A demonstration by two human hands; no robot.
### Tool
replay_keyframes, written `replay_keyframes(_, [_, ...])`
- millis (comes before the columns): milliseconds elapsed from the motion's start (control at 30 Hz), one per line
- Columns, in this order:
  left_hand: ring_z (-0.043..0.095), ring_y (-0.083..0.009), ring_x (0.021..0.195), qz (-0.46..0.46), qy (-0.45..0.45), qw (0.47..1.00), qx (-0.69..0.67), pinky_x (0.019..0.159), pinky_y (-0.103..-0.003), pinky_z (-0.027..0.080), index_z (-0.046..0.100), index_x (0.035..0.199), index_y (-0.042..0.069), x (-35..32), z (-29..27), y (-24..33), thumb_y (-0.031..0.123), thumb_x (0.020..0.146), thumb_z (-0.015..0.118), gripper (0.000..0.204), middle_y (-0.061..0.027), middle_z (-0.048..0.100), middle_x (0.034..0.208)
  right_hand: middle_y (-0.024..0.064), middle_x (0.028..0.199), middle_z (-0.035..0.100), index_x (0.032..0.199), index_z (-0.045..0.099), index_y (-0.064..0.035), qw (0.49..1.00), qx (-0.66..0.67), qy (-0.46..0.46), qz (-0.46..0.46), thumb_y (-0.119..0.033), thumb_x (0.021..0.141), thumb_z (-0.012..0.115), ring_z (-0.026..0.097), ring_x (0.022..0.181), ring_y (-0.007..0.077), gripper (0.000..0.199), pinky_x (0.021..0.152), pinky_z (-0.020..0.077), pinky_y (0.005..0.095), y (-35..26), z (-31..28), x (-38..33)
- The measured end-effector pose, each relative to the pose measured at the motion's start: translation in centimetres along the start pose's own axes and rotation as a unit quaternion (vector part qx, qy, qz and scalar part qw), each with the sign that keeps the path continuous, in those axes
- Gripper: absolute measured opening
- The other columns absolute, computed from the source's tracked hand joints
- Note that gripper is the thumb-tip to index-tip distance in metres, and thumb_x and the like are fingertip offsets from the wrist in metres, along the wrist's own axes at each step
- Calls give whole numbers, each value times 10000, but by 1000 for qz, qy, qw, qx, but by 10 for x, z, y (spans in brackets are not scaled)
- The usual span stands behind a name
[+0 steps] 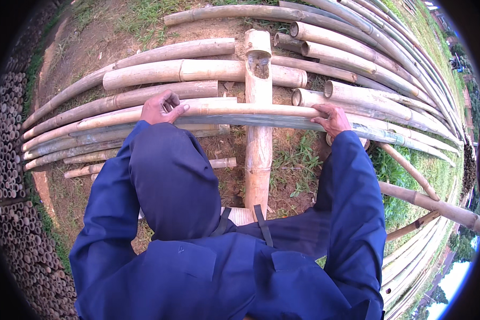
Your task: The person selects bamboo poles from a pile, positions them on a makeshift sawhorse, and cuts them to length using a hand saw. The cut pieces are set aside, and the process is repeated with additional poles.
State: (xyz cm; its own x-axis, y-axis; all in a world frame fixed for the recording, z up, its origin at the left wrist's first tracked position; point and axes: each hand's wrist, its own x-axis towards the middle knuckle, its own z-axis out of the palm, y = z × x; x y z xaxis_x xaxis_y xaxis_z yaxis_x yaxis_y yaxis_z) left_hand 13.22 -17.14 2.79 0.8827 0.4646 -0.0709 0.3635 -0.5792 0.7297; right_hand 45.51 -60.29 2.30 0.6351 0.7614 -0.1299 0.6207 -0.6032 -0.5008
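A long bamboo pole (pixel 285 110), pale tan on top with a grey-green band along its near side, lies crosswise in front of me. My left hand (pixel 164 108) has its fingers curled at the pole, its thumb pointing right along it. Farther right, my right hand (pixel 332 118) grips the same pole, thumb on the near side and fingers over the far side. Between my hands, the pole crosses a thick bamboo post (pixel 258 184) running away from me. A scooped notch (pixel 259 65) is cut near the post's far end.
Several bamboo poles (pixel 181 71) lie on the grass and soil at left, and more poles (pixel 352 45) at far right. Stacked bamboo (pixel 24 245) stands at the left edge. A bamboo frame (pixel 426 201) is at right. My bent knee (pixel 173 176) rises beside the post.
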Motion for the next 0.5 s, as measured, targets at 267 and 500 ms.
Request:
replay_keyframes(267, [685, -379, 1083, 255, -315, 854, 327, 899, -498, 545, 601, 1293, 73, 119, 26, 134, 550, 841, 787, 683, -190, 719, 1132, 110, 1216, 754, 1241, 760, -163, 999, -38, -9, -35, -307, 785, 877, 674, 1187, 349, 492, 1250, 329, 531, -3, 17, 5])
replay_keyframes(500, [581, -380, 1276, 295, -269, 894, 201, 1080, -482, 479, 525, 1369, 20, 107, 183, 189, 524, 785, 829, 829, -245, 593, 1357, 98, 1201, 760, 1229, 770, -194, 999, 17, 6, -47, -329, 760, 889, 650, 1223, 366, 503, 1233, 354, 532, 17, 37, 3])
